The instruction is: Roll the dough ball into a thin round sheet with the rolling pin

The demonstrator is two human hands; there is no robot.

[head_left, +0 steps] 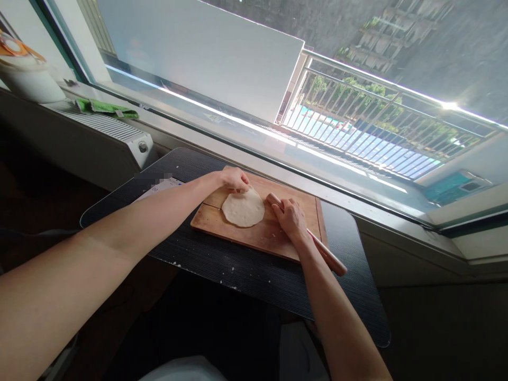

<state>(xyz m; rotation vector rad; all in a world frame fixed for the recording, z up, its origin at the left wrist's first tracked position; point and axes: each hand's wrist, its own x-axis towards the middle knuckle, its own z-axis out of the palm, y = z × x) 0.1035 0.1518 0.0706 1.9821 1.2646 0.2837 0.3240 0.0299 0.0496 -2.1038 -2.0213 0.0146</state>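
Observation:
A flat, pale round of dough lies on a wooden board set on a small black ribbed table. My left hand pinches the far edge of the dough with curled fingers. My right hand rests on top of a wooden rolling pin, fingers wrapped over it. The pin lies slanted across the right part of the board, just right of the dough, its near end sticking out past the board's edge.
A paper or card lies on the table's far left. Behind runs a window sill with a white radiator, a green cloth and a white container. Flour specks dot the table.

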